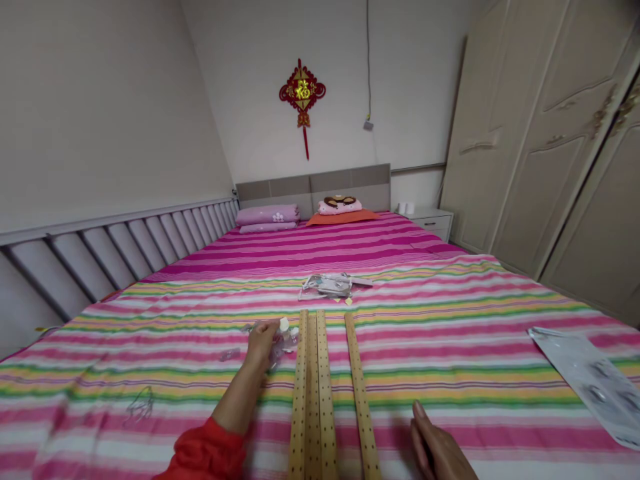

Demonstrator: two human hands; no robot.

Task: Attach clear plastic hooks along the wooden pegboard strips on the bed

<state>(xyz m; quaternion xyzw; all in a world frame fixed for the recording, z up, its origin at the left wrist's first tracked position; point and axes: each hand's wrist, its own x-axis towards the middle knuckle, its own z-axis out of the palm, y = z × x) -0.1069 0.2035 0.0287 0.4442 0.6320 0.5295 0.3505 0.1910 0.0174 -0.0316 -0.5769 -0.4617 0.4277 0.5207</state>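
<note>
My left hand reaches over a scatter of small clear plastic packets on the striped bedspread. Its thumb and fingers are pinched together at a small white piece, whose kind is too small to make out. To the right of that hand lie several long wooden strips with rows of dark holes; three sit side by side, and one strip is apart from them. At the lower right, my right hand hovers with fingers extended and nothing visible in it, partly cut off by the frame edge.
Beyond the strips lies a clear bag of parts. A clear-and-white plastic package rests at the right, and a crumpled clear bit at the left. Folded bedding sits by the headboard; a railing runs along the left.
</note>
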